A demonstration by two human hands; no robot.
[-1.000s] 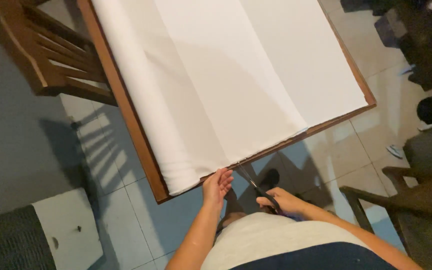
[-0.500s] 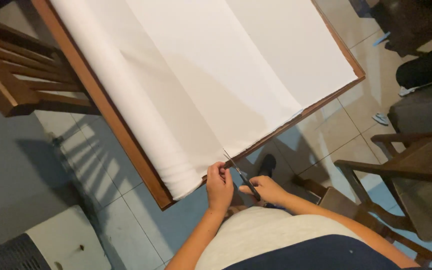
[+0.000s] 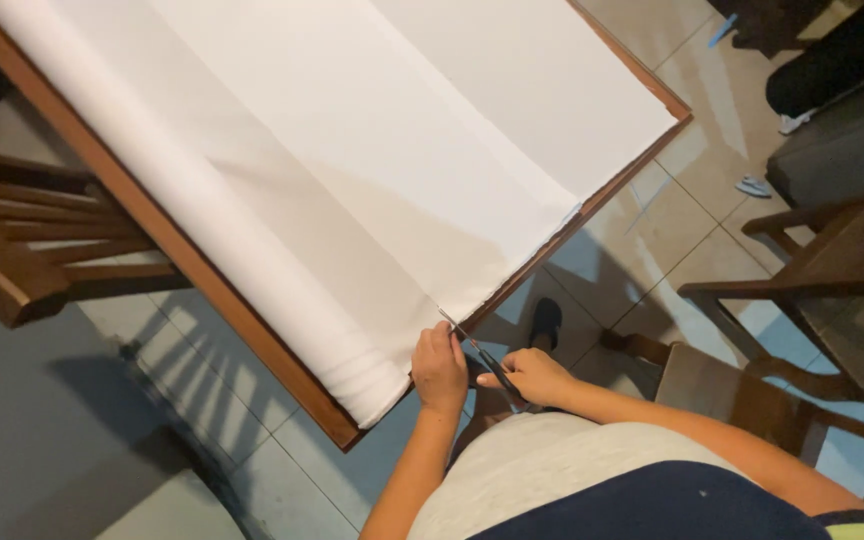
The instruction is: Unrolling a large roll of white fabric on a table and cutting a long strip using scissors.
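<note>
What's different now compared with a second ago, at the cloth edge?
Little has changed. The right hand still holds the scissors, whose tips now meet the near edge of the white fabric; the left hand still presses that edge at the wooden table rim. Mainly the camera view shifted, so the table sits differently in frame. Nothing was picked up or released.

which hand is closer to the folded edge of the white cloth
Left. The left hand rests on the white cloth right beside its folded edge, while the right hand sits off the table, holding the scissors.
</note>
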